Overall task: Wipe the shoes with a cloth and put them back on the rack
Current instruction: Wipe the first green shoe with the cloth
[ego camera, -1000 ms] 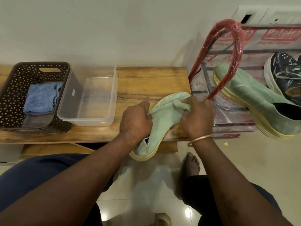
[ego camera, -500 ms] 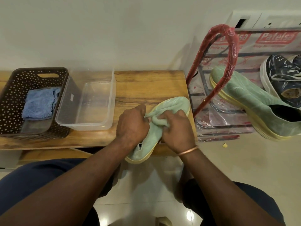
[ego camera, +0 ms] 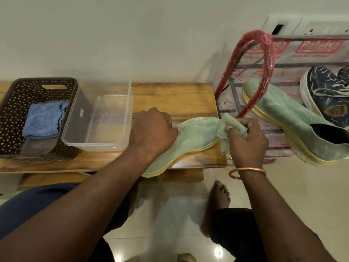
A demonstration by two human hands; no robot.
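Seated at a low wooden table (ego camera: 173,95), one bare foot (ego camera: 219,195) on the tiled floor (ego camera: 302,186). Gripping a pale green shoe (ego camera: 196,133) with the left hand (ego camera: 153,133) — curled over the upper about midway along, pinning it to the tabletop. Lying diagonally across the table's front right corner, that shoe: toe up near the right edge, heel hanging out past the front edge, yellow sole toward the front. Clutching a green cloth (ego camera: 229,121) in the right hand (ego camera: 247,140), bunched round the curled fingers and touching the shoe's toe just at the table's right edge. Wearing a copper bangle (ego camera: 247,172) on that right wrist.

Toward the table's left end, a dark perforated basket (ego camera: 13,110) with a folded blue cloth (ego camera: 44,120) inside. Close against its right side, nearer the middle of the table, a clear plastic tub (ego camera: 130,103).

Just beyond the table's right edge, on the floor, a shoe rack (ego camera: 268,59) with a red plastic-wrapped frame and printed wrapping across its back. On the rack, tilted with its toe up and toward the table, a second pale green shoe (ego camera: 294,125), partly behind the red frame. Beside it, further right, a dark blue patterned sneaker (ego camera: 324,91) with a white sole and pale laces — only partly in view.
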